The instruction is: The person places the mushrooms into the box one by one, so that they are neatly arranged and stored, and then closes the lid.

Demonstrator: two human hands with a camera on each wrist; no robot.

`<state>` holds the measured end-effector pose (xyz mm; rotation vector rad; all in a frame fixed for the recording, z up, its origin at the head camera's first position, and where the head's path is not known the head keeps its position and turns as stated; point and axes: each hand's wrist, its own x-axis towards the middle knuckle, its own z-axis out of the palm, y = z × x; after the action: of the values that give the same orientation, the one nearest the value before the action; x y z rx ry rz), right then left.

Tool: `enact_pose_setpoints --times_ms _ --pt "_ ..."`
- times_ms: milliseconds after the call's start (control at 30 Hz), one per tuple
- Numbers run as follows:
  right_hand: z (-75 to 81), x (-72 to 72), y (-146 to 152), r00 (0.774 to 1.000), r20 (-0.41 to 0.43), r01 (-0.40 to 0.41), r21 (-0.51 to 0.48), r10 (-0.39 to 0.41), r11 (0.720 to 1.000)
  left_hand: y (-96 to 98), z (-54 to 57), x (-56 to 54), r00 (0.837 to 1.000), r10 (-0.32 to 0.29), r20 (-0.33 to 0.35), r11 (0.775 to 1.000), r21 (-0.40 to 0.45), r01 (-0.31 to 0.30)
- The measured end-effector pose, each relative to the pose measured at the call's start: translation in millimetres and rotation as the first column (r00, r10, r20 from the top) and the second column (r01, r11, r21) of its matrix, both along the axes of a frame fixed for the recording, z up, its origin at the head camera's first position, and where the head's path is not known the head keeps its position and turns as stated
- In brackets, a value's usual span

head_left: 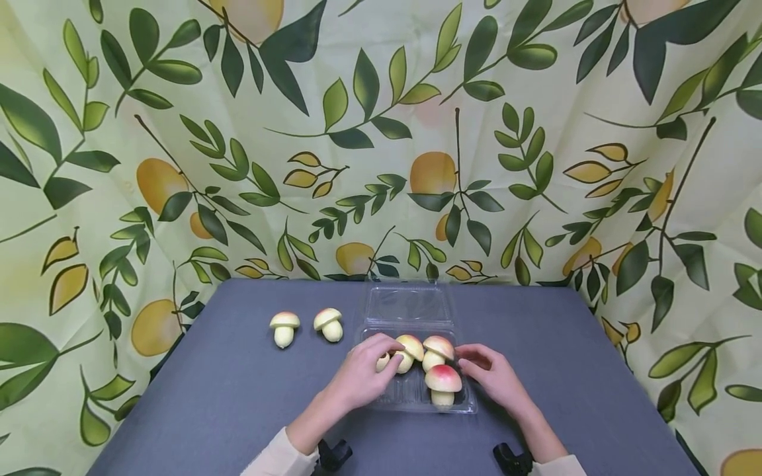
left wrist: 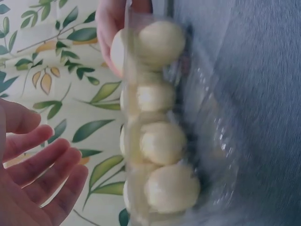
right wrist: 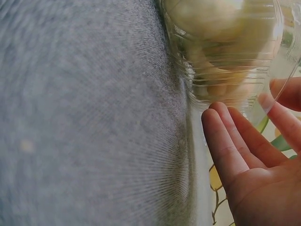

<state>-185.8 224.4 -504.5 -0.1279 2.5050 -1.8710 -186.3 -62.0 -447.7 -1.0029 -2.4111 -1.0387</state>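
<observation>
A clear plastic clamshell container lies with its lid folded back, holding several toy mushrooms with pale stems and red-tinted caps. My left hand is over its left side, partly covering a mushroom there. In the left wrist view the left hand's fingers are spread, apart from the pale row of mushrooms. At the right side is my right hand; in the right wrist view its extended fingers reach the container's ribbed wall, with thumb and forefinger near the rim.
Two more toy mushrooms, one upside-right and one slightly tilted, are on the grey tabletop left of the container. The transparent lid extends toward the back. A leaf-patterned cloth hangs behind the table.
</observation>
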Motion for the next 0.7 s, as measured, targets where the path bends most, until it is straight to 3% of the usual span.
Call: enact_pose_setpoints --times_ms 267,700 --pt "-1.1 0.0 0.0 1.000 -0.003 -0.004 -0.004 0.004 1.000 -18.7 8.5 -9.1 0.999 0.043 0.028 0.999 0.031 -0.044" --pt "-1.2 1.5 0.6 1.000 0.007 -0.010 -0.009 0.011 1.000 -56.1 7.4 -37.0 0.981 0.191 0.015 0.978 0.076 -0.192"
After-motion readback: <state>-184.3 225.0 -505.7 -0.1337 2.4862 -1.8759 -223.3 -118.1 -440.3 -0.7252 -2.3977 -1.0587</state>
